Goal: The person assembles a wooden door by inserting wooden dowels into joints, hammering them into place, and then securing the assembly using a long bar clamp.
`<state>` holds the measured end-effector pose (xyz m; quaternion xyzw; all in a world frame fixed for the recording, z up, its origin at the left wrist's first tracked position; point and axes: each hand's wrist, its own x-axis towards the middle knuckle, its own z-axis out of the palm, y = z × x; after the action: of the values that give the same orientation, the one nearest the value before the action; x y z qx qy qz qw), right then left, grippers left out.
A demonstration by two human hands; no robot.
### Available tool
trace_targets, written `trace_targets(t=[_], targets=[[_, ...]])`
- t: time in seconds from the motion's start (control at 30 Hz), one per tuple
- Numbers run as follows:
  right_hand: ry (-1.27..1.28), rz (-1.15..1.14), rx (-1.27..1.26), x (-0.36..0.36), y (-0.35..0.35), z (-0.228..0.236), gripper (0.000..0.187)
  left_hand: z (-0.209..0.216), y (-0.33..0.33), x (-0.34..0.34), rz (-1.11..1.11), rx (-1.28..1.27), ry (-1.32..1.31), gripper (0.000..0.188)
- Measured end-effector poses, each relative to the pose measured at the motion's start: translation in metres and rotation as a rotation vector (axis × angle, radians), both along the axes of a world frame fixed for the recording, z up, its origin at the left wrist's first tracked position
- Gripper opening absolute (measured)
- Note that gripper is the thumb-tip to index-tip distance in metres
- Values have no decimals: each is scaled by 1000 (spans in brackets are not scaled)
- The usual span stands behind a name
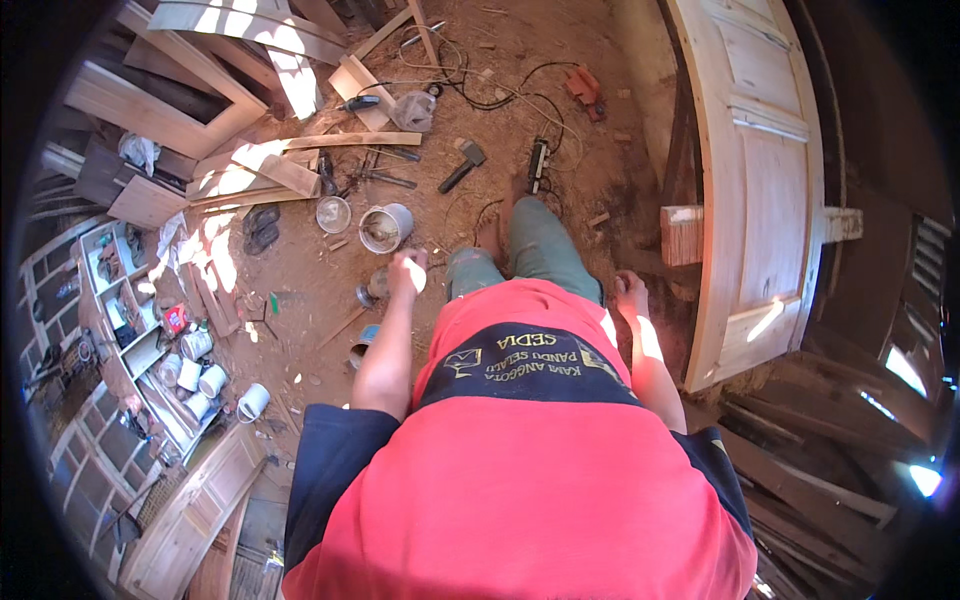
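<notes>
My left hand (408, 270) is out past my left thigh, its fingers curled closed; what they hold, if anything, is too small to make out. Just left of it, low on the floor, is a can-like container (376, 284), partly hidden by my wrist. A white bucket (386, 228) with pale material inside stands a little farther off, with a smaller tub (333, 214) beside it. Beside my right thigh hangs my right hand (630, 292), its fingers loosely bent and apart, with nothing seen in them. It is nearest to a wooden panel door (750, 200) standing on edge at the right.
On the dirt floor ahead lie a mallet (462, 166), a power strip (538, 165) with tangled cords and an orange-red tool (585, 92). Wooden frames and boards (180, 100) pile up at far left. Several paint cans (197, 343) stand by a shelf (140, 350). Planks (800, 470) lie at right.
</notes>
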<state>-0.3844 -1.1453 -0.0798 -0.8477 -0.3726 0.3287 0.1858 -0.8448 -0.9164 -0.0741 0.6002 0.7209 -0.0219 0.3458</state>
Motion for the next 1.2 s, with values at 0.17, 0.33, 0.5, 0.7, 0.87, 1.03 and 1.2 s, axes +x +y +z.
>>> trace_targets(t=[0.17,0.33,0.5,0.7,0.87,1.03,1.2], targets=[[-10,38,131,3,138,48,21,2,-33,11,49,-246,96,54],[-199,75,240,54,260,49,24,-33,0,-17,168,-120,-331,33],[-670,140,327,134,353,48,27,4,108,24,428,-113,-260,31],[-800,36,86,177,421,69,43,28,172,95,566,40,-383,34],[-884,103,142,192,449,74,54,18,140,101,425,101,-238,41],[-918,94,119,224,464,71,63,-8,91,80,490,-125,-146,42],[-948,89,103,232,469,68,65,-4,118,95,412,-40,-138,44]])
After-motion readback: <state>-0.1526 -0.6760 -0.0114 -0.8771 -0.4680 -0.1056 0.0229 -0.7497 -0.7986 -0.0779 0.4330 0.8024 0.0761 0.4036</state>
